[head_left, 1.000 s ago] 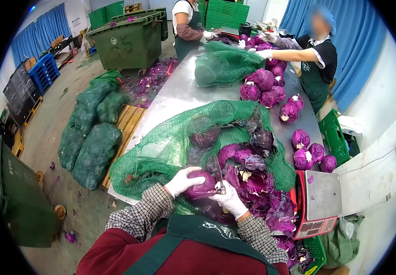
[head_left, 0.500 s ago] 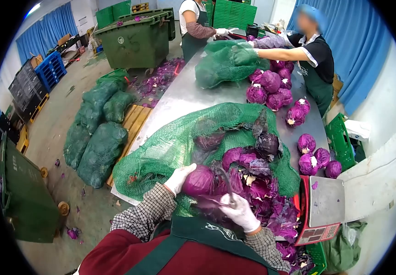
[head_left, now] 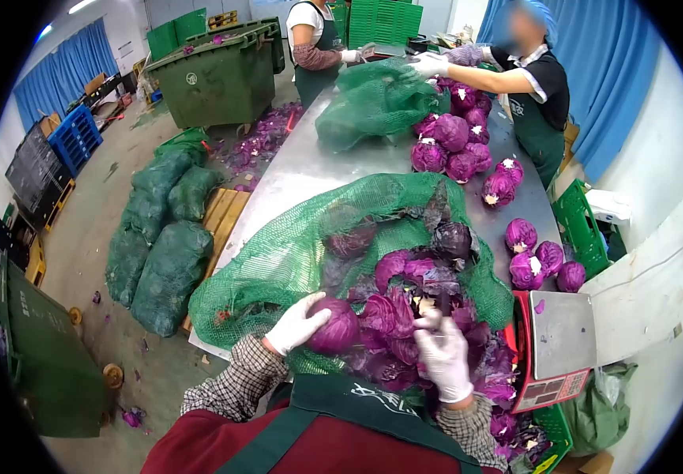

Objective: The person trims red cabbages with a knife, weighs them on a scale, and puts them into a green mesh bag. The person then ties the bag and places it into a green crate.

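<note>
My left hand [head_left: 298, 324], in a white glove, grips the side of a red cabbage [head_left: 335, 328] at the near edge of an opened green mesh bag [head_left: 278, 245]. To its right, my gloved right hand [head_left: 444, 359] is closed on a knife [head_left: 433, 317], whose dark blade is blurred and hard to make out against the leaves. Loose purple leaves [head_left: 393, 316] lie heaped between and below the hands. A darker cabbage [head_left: 452, 241] and another one under the mesh [head_left: 351, 241] sit farther back in the bag.
A red scale [head_left: 551, 347] stands at the right, near several trimmed cabbages [head_left: 527, 270]. Full mesh bags [head_left: 172, 276] lie on a pallet at the left. Green bins [head_left: 211, 79] stand on the floor. Two people [head_left: 527, 87] work across the metal table [head_left: 278, 178].
My right hand has moved right and slightly up, away from the held cabbage, over the leaf heap. My left hand has shifted slightly left with the cabbage. The view has turned a little.
</note>
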Available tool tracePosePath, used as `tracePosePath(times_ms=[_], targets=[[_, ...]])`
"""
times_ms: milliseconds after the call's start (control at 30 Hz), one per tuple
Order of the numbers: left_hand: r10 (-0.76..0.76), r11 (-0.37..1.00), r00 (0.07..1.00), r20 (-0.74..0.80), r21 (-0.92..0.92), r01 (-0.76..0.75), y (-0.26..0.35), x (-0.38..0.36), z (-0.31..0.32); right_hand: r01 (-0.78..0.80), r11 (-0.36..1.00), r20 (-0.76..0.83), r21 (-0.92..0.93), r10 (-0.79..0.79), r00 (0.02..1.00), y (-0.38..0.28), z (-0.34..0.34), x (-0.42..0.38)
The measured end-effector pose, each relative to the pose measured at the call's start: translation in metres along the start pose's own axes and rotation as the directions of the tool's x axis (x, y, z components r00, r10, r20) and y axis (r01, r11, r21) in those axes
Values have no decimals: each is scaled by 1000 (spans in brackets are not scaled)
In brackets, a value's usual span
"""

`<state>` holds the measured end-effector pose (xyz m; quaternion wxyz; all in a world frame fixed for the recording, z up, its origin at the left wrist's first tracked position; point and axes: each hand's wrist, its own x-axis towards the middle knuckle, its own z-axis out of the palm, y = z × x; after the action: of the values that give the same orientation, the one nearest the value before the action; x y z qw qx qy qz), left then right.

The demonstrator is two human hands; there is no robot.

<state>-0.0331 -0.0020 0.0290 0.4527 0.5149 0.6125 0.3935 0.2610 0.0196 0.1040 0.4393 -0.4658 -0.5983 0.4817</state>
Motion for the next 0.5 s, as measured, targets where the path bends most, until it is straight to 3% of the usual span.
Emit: tracePosePath(times_ms=[100, 167, 233, 333, 367, 400, 433, 500], targets=[[-92, 986, 996, -15, -139, 89, 2, -15, -4, -262, 961, 223, 85, 238, 945, 38, 50, 0], [-30, 935, 1000, 4, -354, 30, -11, -26, -6, -502, 859, 397, 96, 430, 811, 56, 65, -8], [-30, 897, 999, 16, -440, 34, -6, -37, -5, -594, 797, 426, 112, 501, 753, 65, 70, -7], [17, 913, 999, 50, -407, 5, 14, -57, 10, -462, 867, 394, 188, 364, 844, 58, 66, -12], [224, 900, 974, -24, -378, -216, 2, -54, 19, -411, 891, 348, 191, 330, 877, 51, 60, -12], [244, 880, 969, -37, -411, -238, 8, -50, 26, -400, 877, 295, 268, 320, 900, 42, 55, -14], [255, 859, 966, -51, -447, -251, 14, -46, 32, -374, 911, 224, 174, 333, 916, 43, 51, -15], [373, 928, 927, 45, -42, -371, 19, -32, 45, -269, 935, 264, -229, 326, 908, 25, 43, -8]])
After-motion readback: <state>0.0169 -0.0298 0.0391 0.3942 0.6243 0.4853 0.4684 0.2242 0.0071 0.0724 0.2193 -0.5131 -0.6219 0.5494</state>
